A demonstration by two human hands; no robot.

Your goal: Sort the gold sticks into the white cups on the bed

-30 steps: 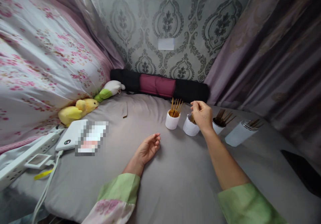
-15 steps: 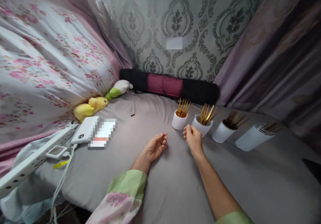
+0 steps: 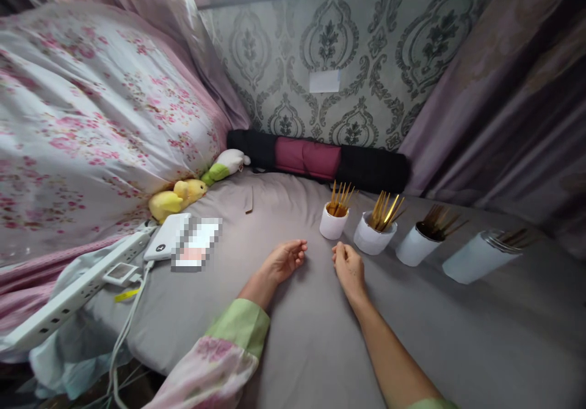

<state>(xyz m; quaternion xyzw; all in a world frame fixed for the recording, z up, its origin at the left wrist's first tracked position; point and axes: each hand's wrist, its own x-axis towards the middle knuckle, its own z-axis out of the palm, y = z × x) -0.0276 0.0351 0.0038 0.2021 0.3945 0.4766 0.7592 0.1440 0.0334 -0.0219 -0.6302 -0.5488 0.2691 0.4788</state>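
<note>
My left hand (image 3: 284,259) rests palm up on the grey sheet (image 3: 297,336), fingers loosely curled and empty. My right hand (image 3: 348,267) lies beside it, fingers curled in with nothing visible in them. Just beyond stand white cups in a row: the first cup (image 3: 332,223) and the second cup (image 3: 372,237) hold golden sticks, the third cup (image 3: 415,244) holds dark sticks, and a fourth cup (image 3: 476,256) leans on its side. The right hand is nearest the second cup, not touching it.
A floral quilt (image 3: 91,122) is piled at the left, with a yellow plush toy (image 3: 176,195) at its foot. A white power bank (image 3: 165,244), a power strip (image 3: 68,293) and cables lie at the left edge. A black and maroon bolster (image 3: 320,159) lines the wall.
My right hand has come back from above the second cup and settled on the sheet near my left hand. The golden sticks in that cup now show. The view shifted left.
</note>
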